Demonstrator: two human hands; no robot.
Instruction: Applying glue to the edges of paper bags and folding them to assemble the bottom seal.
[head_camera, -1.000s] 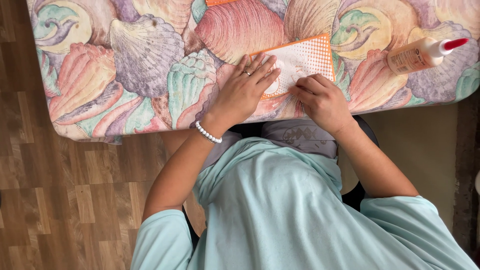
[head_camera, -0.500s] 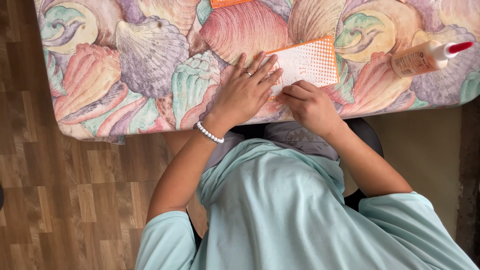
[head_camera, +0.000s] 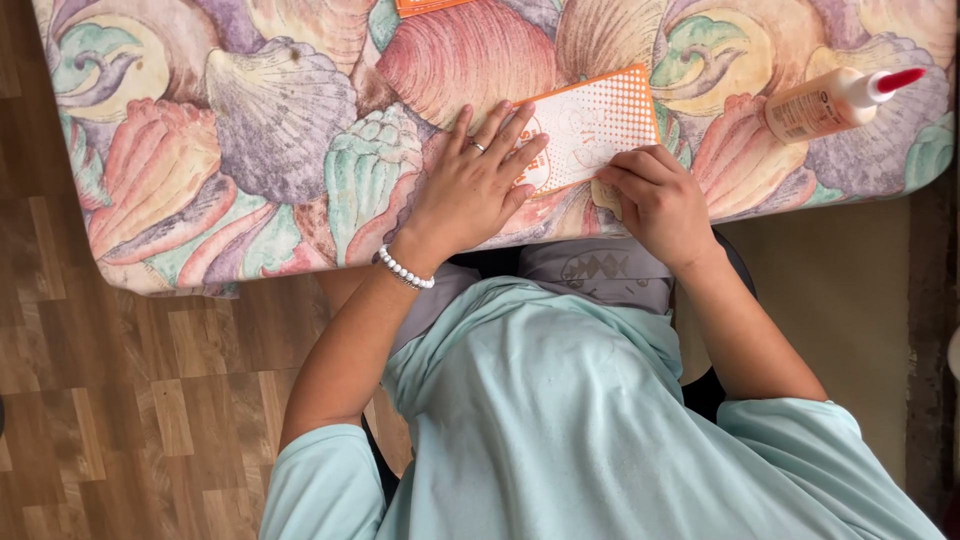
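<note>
An orange and white dotted paper card (head_camera: 598, 122) lies on a table covered with a seashell-patterned cloth (head_camera: 260, 130). My left hand (head_camera: 478, 182) rests flat on the card's left end, fingers spread, with a ring on one finger and a white bead bracelet at the wrist. My right hand (head_camera: 655, 200) is curled at the card's lower right edge, fingertips pressing on it. Whether it pinches the card's edge is hidden by the fingers.
A glue bottle with a red tip (head_camera: 838, 102) lies on its side at the right of the table. Another orange paper (head_camera: 432, 6) peeks in at the top edge. Wood floor (head_camera: 120, 400) lies left; my teal shirt fills the lower frame.
The view has shifted slightly. My right hand has slid a little rightward along the card's lower edge; the left hand stays flat on the card.
</note>
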